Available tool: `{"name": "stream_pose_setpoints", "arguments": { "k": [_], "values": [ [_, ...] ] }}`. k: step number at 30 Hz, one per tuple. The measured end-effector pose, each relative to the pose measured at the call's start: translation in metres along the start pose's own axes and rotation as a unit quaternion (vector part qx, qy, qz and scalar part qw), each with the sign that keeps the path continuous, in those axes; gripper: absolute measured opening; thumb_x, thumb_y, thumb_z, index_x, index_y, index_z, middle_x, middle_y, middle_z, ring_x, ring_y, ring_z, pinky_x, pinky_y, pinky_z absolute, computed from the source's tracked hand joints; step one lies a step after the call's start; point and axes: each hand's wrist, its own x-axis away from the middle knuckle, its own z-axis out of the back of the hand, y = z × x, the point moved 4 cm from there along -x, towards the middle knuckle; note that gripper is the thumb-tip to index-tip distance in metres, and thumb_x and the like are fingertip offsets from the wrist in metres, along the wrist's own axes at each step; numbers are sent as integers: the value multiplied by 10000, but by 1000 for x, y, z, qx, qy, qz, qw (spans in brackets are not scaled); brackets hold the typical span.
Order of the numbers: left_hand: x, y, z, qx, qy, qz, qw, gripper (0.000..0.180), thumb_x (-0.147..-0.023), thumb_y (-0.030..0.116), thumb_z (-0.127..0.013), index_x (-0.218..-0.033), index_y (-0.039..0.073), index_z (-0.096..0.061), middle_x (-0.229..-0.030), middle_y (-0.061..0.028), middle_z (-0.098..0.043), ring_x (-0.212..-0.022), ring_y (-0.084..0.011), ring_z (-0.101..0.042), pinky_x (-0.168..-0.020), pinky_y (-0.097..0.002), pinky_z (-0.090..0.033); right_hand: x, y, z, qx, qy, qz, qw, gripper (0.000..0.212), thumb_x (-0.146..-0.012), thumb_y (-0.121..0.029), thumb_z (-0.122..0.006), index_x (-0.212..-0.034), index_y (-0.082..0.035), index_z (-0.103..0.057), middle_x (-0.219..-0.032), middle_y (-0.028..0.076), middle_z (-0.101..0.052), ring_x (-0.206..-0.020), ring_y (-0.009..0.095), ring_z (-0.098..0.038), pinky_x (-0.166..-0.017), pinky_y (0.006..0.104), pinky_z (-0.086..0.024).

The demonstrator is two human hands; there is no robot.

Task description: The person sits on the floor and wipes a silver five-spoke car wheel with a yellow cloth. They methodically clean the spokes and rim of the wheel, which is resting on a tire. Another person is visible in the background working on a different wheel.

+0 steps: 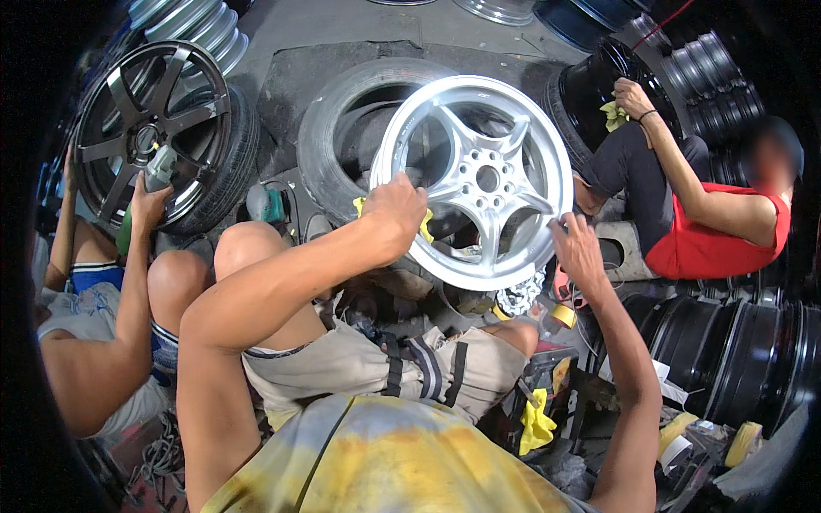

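Note:
A silver alloy wheel rim (488, 243) with several star-shaped spokes stands tilted in front of me, its face toward me. My left hand (396, 215) is closed on a yellow cloth (426, 222) at the wheel's left edge; the cloth sticks out on both sides of the fingers. On the opposite side, my right hand (581, 248) grips the wheel's lower right edge with bent fingers. Behind the wheel lies a worn tire (322, 120), partly covered by it.
At left, a person's hand (147, 203) holds a power tool (160, 168) against a dark wheel (120, 154). At right, another person in red (714, 231) wipes a black wheel (590, 90). Black rims (710, 350), a yellow tape roll (564, 315) and a yellow rag (536, 422) lie nearby.

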Motion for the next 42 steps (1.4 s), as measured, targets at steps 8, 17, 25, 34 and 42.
{"name": "stream_pose_setpoints", "arguments": {
  "k": [8,17,25,34,42],
  "values": [
    [16,-42,36,-36,-25,1,999,240,-801,157,-722,-1014,52,-750,-995,-160,-748,-940,-321,-740,-822,-412,-591,38,-73,21,-342,-17,-23,939,215,-865,-22,-655,-1073,0,-708,-1036,154,-596,-1008,335,-619,-889,433,-501],
    [29,-179,104,365,418,79,828,296,-923,274,-724,-1073,19,-742,-913,-78,-731,-807,-104,-667,-735,-257,-545,80,-97,24,-358,176,-195,896,314,-851,41,-678,-1152,-41,-721,-1014,130,-633,-791,252,-638,-735,353,-538],
    [13,-136,121,456,449,28,768,216,-839,236,-698,-881,27,-736,-783,-40,-733,-707,-102,-678,-681,-267,-551,72,-158,17,-375,180,-155,896,348,-823,20,-711,-1164,-46,-700,-1068,121,-651,-951,314,-620,-842,405,-527],
    [4,-101,121,382,437,18,814,231,-860,245,-684,-840,16,-709,-725,-11,-687,-662,-76,-626,-632,-262,-508,46,-199,31,-330,243,-158,898,215,-843,-52,-720,-1058,-56,-727,-1048,60,-686,-989,296,-585,-865,428,-486],
    [-5,-97,126,333,446,18,831,271,-834,286,-684,-816,16,-690,-670,-16,-660,-629,-81,-594,-619,-280,-496,49,-184,32,-291,217,-177,915,206,-854,-73,-710,-1057,-88,-744,-1061,69,-696,-996,307,-577,-892,432,-473]
  ]
}}
